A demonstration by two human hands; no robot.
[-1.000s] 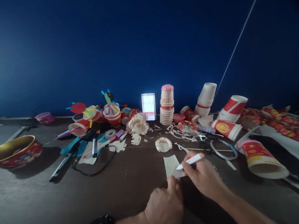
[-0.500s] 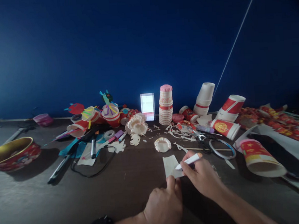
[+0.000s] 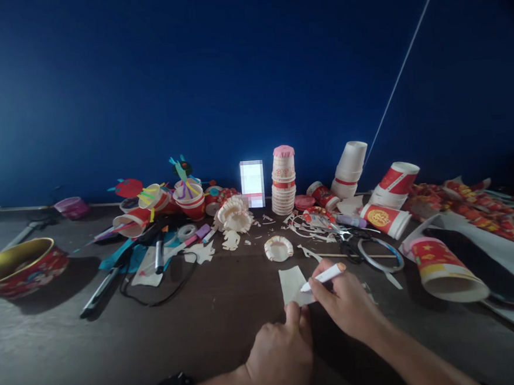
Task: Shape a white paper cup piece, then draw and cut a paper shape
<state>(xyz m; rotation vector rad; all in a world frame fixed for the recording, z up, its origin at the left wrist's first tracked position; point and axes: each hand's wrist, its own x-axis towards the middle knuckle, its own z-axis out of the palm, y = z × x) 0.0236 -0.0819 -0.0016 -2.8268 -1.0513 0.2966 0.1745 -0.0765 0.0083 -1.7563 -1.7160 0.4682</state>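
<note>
A small pale piece of paper (image 3: 291, 280) lies on the dark table in front of me. My left hand (image 3: 280, 346) grips its near edge, fingers drawn together, thumb and index finger at the paper. My right hand (image 3: 348, 303) is closed round a white marker (image 3: 328, 274) with an orange end. The marker slants down to the left, its tip at the paper's right part; whether it touches is too small to tell. Just beyond the paper sits a ring-shaped paper-cup piece (image 3: 279, 249) with a pale middle.
A tall stack of paper cups (image 3: 283, 185) stands at the back. Scissors (image 3: 348, 242) and a coiled tube (image 3: 381, 255) lie to the right, near a tipped red cup (image 3: 447, 270). On the left are a black marker (image 3: 159, 255), a black cord (image 3: 153, 304) and a gold-lined bowl (image 3: 22, 264).
The whole view has slid very slightly to the left. Both hands keep their places at the paper, with the marker at nearly the same spot.
</note>
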